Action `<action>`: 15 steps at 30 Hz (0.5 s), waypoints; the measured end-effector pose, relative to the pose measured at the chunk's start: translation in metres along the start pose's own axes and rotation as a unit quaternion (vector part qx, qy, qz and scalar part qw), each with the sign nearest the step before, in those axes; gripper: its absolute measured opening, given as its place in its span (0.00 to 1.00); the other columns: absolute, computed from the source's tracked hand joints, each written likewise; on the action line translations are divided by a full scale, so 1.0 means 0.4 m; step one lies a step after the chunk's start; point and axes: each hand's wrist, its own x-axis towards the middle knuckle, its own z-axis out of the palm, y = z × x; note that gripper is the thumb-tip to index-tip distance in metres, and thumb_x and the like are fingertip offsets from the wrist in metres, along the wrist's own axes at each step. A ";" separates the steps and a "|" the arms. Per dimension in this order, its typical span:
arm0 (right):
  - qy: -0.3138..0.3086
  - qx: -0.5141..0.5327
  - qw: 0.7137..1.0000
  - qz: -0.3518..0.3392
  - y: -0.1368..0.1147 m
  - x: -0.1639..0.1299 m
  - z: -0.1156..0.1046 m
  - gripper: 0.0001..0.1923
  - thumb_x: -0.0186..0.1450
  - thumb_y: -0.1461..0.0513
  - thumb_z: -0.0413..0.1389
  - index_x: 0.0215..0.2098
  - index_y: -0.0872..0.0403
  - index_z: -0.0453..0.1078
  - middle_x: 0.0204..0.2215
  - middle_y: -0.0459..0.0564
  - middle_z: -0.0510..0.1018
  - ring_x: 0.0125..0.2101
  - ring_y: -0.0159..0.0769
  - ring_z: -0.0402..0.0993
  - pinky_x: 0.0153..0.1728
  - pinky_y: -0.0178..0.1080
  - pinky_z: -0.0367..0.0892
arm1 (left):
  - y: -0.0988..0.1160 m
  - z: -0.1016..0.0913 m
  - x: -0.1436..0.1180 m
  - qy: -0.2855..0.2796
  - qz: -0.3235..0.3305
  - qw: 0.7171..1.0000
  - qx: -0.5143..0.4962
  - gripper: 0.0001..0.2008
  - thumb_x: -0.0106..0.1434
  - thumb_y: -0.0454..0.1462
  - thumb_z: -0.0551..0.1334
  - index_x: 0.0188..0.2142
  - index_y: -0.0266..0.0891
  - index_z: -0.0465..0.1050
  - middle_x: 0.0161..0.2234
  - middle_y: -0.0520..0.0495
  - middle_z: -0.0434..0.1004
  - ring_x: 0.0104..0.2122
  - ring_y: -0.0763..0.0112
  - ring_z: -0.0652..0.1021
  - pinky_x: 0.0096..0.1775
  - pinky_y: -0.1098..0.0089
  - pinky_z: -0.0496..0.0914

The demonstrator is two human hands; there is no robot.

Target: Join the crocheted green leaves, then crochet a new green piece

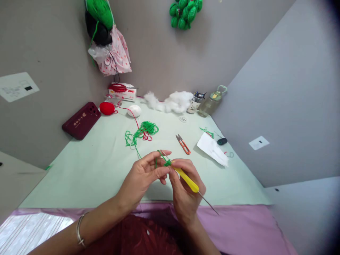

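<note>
My left hand [147, 170] pinches a small green crochet piece [167, 163] between thumb and fingers, with green yarn looped over the raised index finger. In my right hand [188, 189] is a crochet hook with a yellow handle [189, 181]; its thin metal tip meets the green piece, and a metal shaft sticks out behind the handle. The strand runs from my left hand back to a loose heap of green yarn [149, 128] on the table. Orange-handled thread snips [183, 144] lie beyond my right hand.
On the pale green tabletop [92, 173] are a red yarn ball [107, 108], a white ball [134, 111], white stuffing [170, 102], a pen cup [194, 103], a bottle [210, 103] and a white paper [212, 148]. A maroon phone [81, 120] leans at the left.
</note>
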 end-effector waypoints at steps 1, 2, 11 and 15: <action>0.000 0.001 1.000 0.017 0.000 0.002 0.000 0.12 0.65 0.71 0.62 0.39 0.47 0.77 0.34 0.45 0.79 0.37 0.34 0.76 0.37 0.37 0.73 | 0.001 0.001 0.002 0.007 -0.005 1.000 -0.017 0.17 0.60 0.40 0.74 0.49 0.43 0.81 0.32 0.54 0.72 0.27 0.77 0.74 0.34 0.72 0.72; 0.001 0.001 1.000 0.031 -0.001 0.005 0.000 0.11 0.65 0.70 0.63 0.38 0.47 0.77 0.33 0.45 0.79 0.37 0.34 0.76 0.37 0.37 0.72 | 0.002 0.002 0.003 0.014 -0.009 0.999 -0.028 0.17 0.59 0.39 0.74 0.49 0.42 0.81 0.32 0.53 0.73 0.27 0.77 0.74 0.33 0.73 0.72; 0.007 0.159 0.964 0.214 0.030 0.020 -0.012 0.07 0.59 0.62 0.70 0.35 0.49 0.79 0.31 0.44 0.81 0.31 0.31 0.76 0.33 0.34 0.72 | 0.012 -0.008 0.009 -0.011 -0.115 0.984 -0.133 0.22 0.60 0.36 0.74 0.53 0.36 0.79 0.23 0.52 0.77 0.23 0.77 0.77 0.27 0.80 0.71; -0.013 0.169 0.966 0.193 0.046 0.022 -0.006 0.06 0.59 0.63 0.70 0.34 0.49 0.79 0.32 0.44 0.80 0.34 0.31 0.77 0.36 0.34 0.72 | 0.008 -0.009 0.011 -0.005 -0.152 0.965 -0.213 0.13 0.62 0.29 0.70 0.47 0.35 0.83 0.32 0.47 0.82 0.28 0.80 0.80 0.34 0.82 0.76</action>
